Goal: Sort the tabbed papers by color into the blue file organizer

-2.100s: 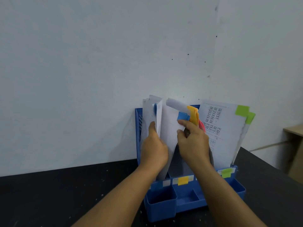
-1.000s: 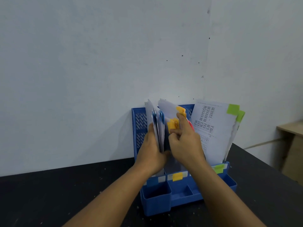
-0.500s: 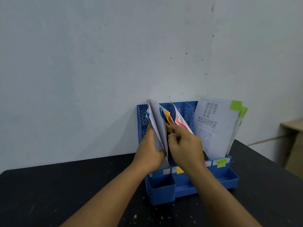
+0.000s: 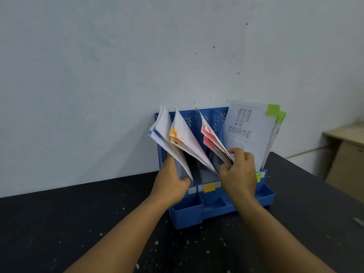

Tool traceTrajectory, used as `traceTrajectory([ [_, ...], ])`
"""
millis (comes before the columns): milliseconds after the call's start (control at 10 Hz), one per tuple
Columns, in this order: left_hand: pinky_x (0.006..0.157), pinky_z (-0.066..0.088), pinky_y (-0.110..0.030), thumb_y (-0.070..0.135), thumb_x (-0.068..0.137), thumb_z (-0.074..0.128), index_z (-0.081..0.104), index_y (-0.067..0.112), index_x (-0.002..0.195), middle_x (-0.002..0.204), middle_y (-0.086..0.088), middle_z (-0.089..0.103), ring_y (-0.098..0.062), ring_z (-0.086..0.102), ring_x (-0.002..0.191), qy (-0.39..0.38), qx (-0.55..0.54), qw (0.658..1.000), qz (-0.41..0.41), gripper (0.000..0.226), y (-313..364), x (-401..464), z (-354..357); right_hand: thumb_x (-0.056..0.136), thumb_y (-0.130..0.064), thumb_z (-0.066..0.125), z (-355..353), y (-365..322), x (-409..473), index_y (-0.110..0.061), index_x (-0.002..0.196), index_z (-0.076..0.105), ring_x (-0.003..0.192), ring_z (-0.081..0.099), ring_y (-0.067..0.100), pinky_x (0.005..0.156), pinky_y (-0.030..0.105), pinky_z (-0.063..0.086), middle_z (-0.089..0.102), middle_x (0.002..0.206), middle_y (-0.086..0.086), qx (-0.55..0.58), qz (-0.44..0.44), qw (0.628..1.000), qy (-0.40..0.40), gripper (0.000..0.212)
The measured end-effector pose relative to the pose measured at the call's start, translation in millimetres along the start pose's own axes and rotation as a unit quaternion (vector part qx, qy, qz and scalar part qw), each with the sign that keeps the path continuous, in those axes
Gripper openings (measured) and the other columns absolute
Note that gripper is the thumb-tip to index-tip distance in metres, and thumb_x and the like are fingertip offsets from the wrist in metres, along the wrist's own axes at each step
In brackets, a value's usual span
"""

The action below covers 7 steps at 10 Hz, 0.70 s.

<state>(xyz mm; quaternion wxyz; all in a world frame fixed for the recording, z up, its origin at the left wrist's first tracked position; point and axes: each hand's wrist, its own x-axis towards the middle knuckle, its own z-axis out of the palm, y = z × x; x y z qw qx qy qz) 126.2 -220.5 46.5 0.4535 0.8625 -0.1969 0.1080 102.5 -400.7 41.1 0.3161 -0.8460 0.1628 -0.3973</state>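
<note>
Since 0.5 s ago, right hand shifted right, pinching the pink-tabbed papers; left hand grips the blue-tabbed papers in the blue file organizer left slot.

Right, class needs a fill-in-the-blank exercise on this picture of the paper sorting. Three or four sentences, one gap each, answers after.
1. The organizer standing on the dark table is coloured ____.
2. The papers in the rightmost slot carry ____ tabs.
3. The right hand pinches the stack with ____ tabs.
4. The left hand holds the stack in the ____ slot.

Answers: blue; green; pink; leftmost
</note>
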Motion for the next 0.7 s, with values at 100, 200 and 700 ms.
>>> traceTrajectory([
  [100, 0.092, 0.046, -0.030, 0.016, 0.079, 0.065, 0.041, 0.024, 0.132, 0.128, 0.002, 0.050, -0.016, 0.051, 0.117, 0.007, 0.003, 1.000, -0.023, 0.058, -10, -4, 3, 0.083, -0.013, 0.062, 1, 5, 3, -0.022, 0.123, 0.053, 0.101, 0.047, 0.024, 0.076, 0.040, 0.047, 0.050, 0.118, 0.007, -0.020, 0.002, 1.000, -0.013, 0.042],
  [200, 0.095, 0.042, -0.025, 0.015, 0.082, 0.066, 0.050, 0.015, 0.132, 0.129, -0.001, 0.048, -0.018, 0.050, 0.118, 0.032, 0.049, 0.998, -0.027, 0.053, -14, -5, 3, 0.083, -0.012, 0.061, 1, 6, 5, -0.021, 0.124, 0.053, 0.101, 0.046, 0.024, 0.079, 0.040, 0.046, 0.052, 0.117, 0.007, -0.008, -0.003, 1.000, -0.017, 0.043],
  [700, 0.069, 0.052, -0.024, 0.024, 0.087, 0.061, 0.070, 0.029, 0.090, 0.081, 0.017, 0.065, -0.001, 0.061, 0.075, 0.147, 0.077, 0.983, -0.081, 0.010, 12, -33, -79, 0.090, -0.011, 0.063, -113, -88, -22, -0.024, 0.106, 0.063, 0.087, 0.061, 0.009, 0.071, 0.021, 0.050, 0.063, 0.095, -0.006, 0.374, -0.114, 0.917, 0.072, 0.020],
])
